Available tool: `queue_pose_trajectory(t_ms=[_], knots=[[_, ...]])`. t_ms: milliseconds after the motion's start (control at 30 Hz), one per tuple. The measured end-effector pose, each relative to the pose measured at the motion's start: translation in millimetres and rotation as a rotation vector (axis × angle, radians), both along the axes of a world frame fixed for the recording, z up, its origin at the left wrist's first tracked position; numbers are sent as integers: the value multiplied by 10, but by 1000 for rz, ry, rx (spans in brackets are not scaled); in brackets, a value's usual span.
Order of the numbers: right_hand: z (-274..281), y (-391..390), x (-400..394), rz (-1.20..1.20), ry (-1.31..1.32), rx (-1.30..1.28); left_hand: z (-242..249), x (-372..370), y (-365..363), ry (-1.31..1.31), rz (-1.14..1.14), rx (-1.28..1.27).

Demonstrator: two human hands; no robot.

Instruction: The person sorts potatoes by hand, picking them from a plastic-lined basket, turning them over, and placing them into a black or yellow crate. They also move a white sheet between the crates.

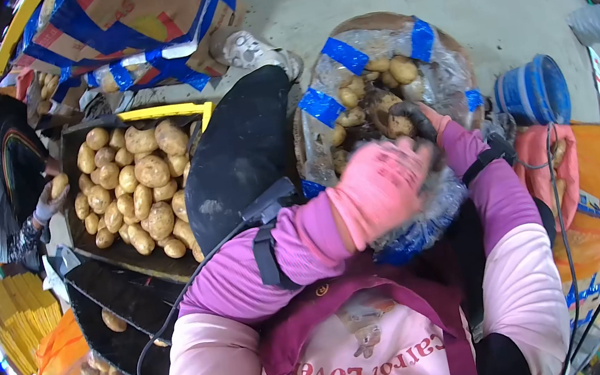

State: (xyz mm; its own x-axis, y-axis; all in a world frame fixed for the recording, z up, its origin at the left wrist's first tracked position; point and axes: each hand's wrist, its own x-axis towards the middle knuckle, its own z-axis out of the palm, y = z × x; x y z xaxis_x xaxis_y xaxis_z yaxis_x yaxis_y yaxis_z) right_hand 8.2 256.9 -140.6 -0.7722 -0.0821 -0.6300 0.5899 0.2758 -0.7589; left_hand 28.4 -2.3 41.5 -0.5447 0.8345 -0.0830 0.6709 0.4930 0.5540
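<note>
My right hand [423,122], in a pink glove with a dark grip side, has its fingers around a potato [400,126] over the round tub. My left hand [384,183], in a pink glove, is just beside it on the near side. Motion blurs its fingers, and I cannot see whether anything is in them. Beneath both hands, the round tub [449,50] is lined with clear plastic fixed by blue tape. Several more potatoes [402,69] lie inside it, some of them dirty.
Left of my leg is a black crate [80,234] piled with potatoes [152,171]. Another person's gloved hand [49,203] holds a potato beside it. A taped cardboard box [115,18] stands at the upper left. Right of the tub are a blue bucket [532,90] and a pink sack [552,152].
</note>
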Motion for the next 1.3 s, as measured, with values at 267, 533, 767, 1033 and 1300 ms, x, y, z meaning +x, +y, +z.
queue_pose_trajectory(t_ms=[267, 533, 767, 1033, 1300], knots=[[1952, -410, 810, -162, 156, -583, -120, -203, 19, -179, 476, 684], [1814, -741, 1245, -84, 703, 440, -251, 72, 294, -76, 414, 608], [1590, -574, 1201, -95, 589, 151, -546, -123, 441, -328, 480, 581], [1543, -361, 1042, -464, -103, -1351, -528, -370, 376, -1061, 431, 881], [1739, -446, 1029, -503, -15, -1340, -42, -156, 320, -1208, 199, 769]])
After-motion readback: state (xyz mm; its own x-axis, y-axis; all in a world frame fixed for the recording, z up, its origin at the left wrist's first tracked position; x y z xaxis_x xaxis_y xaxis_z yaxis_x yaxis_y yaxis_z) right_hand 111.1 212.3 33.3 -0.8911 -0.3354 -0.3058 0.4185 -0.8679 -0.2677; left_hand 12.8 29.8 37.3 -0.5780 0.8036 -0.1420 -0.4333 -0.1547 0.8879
